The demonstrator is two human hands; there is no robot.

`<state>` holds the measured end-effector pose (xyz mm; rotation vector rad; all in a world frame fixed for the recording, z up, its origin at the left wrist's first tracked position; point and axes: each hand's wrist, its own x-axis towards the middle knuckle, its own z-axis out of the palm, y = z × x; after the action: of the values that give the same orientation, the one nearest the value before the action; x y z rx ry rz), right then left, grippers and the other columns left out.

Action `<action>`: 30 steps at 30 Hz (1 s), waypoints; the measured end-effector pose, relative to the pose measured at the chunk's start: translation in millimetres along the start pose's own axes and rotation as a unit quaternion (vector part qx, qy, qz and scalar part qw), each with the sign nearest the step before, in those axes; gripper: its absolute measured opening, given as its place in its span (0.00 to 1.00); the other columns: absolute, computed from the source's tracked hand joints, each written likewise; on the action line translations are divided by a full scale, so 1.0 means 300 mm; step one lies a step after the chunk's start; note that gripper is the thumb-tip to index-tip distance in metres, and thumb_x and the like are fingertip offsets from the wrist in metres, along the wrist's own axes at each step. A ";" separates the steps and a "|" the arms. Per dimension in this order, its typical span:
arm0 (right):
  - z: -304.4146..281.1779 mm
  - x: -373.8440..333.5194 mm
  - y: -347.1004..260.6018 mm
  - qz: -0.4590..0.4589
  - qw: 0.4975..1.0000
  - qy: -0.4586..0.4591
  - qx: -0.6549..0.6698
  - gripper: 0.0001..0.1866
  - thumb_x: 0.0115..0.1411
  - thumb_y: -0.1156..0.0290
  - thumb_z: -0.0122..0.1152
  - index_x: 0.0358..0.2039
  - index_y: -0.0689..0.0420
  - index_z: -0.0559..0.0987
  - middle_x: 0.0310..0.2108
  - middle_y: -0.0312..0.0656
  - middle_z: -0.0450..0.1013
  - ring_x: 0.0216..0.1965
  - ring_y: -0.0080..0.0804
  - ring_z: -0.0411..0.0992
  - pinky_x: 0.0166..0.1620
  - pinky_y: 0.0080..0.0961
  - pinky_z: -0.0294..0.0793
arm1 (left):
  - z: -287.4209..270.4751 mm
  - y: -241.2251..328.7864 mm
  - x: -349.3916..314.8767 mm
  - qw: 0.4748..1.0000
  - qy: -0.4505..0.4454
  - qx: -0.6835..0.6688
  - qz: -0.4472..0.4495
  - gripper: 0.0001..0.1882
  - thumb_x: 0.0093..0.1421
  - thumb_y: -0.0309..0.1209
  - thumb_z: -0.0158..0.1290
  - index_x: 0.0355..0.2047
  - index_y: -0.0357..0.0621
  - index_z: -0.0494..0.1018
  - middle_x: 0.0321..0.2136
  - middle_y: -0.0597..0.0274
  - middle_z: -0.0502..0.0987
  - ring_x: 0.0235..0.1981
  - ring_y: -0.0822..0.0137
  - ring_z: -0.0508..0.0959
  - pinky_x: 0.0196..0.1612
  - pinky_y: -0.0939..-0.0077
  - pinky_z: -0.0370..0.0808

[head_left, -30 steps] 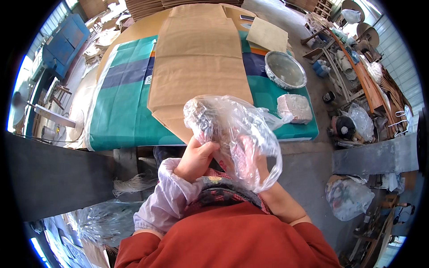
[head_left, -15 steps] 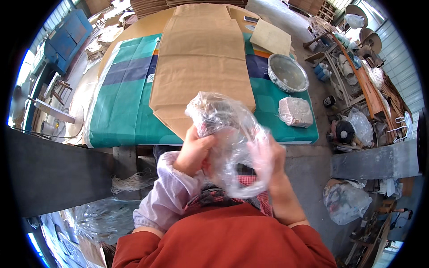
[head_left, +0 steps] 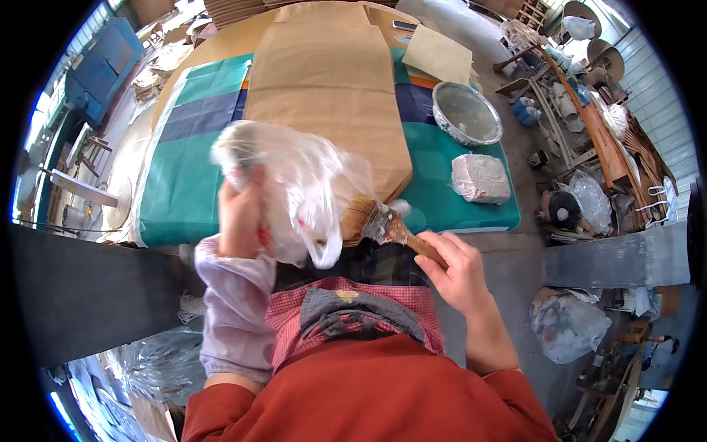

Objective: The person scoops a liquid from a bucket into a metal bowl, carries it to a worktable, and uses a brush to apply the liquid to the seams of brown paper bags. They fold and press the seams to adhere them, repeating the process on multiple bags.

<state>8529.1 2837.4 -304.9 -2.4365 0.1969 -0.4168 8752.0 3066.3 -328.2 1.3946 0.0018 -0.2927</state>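
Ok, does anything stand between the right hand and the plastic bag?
Yes: the paintbrush, its bristles toward the plastic bag. Nothing visible comes between the right hand and the wooden handle it grips.

The table point(head_left: 177, 184) lies open along its left edge, where a hand could pass. At the middle of the near edge, the left hand point(head_left: 241, 221) with its bag point(head_left: 294, 173) and the right hand point(head_left: 454, 269) with its brush point(head_left: 383, 222) block the way. Toward the right edge stand the block point(head_left: 480, 179) and bowl point(head_left: 449, 130); a narrow lane separates them from the flat paper point(head_left: 324, 88).
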 end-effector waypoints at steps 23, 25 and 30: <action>-0.021 -0.005 0.507 0.227 0.931 0.273 0.079 0.16 0.52 0.75 0.64 0.41 0.62 0.73 0.28 0.37 0.72 0.27 0.21 0.68 0.33 0.21 0.70 | -0.078 -0.006 -0.122 0.987 0.036 -0.154 -0.024 0.17 0.64 0.33 0.48 0.51 0.38 0.66 0.42 0.60 0.75 0.40 0.66 0.76 0.42 0.70 0.75; -0.030 0.040 0.556 0.168 0.939 0.299 -0.018 0.15 0.50 0.73 0.64 0.39 0.60 0.73 0.31 0.46 0.72 0.32 0.38 0.72 0.37 0.30 0.71 | -0.075 -0.005 -0.126 0.987 0.045 -0.146 -0.044 0.18 0.64 0.34 0.48 0.51 0.39 0.66 0.42 0.59 0.74 0.40 0.66 0.76 0.42 0.69 0.75; -0.019 0.168 0.755 0.135 0.919 0.336 -0.158 0.14 0.49 0.69 0.64 0.37 0.59 0.74 0.34 0.47 0.69 0.38 0.48 0.70 0.40 0.39 0.70 | -0.072 -0.029 -0.105 0.986 0.020 -0.157 -0.060 0.19 0.64 0.36 0.47 0.51 0.39 0.66 0.43 0.59 0.74 0.41 0.65 0.76 0.44 0.68 0.74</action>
<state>8566.4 2645.8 -430.4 -2.4198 0.9445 -1.1587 8723.6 3092.4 -335.1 1.0883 0.1583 -0.3488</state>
